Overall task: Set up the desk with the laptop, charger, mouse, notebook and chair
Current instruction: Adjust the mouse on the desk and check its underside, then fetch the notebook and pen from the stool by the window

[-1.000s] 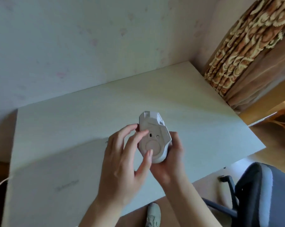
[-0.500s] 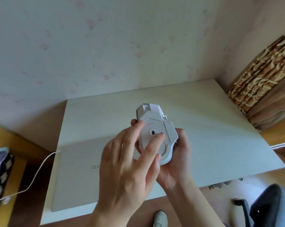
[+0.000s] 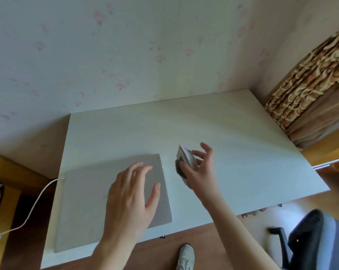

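Taking the closed laptop (image 3: pixel 114 199) as the landmark: it lies flat on the front left part of the desk (image 3: pixel 232 137), and the left hand (image 3: pixel 131 193) hovers over its lid with fingers spread and relaxed, holding nothing; whether it touches the lid cannot be told. A white charger cable (image 3: pixel 34 203) leaves the laptop's far left corner and drops off the desk's left edge toward the floor. Just right of the laptop, the right hand (image 3: pixel 198 168) grips the mouse (image 3: pixel 185 161), thumb on the near side and fingers loosely splayed on the far side; the mouse is tipped on edge, and whether it has met the desk cannot be told. The grip looks light, so the mouse could slip and fall onto the desk, or roll over and land bottom up. It is also near the laptop's right edge, so it could knock that edge if set down carelessly. The hanging cable could be snagged by a foot or the chair, dragging the plug. The chair (image 3: pixel 308 238) stands near the desk's front right corner, well right of the laptop, not yet pulled in. No notebook is in view, and no container shows anywhere on the desk.
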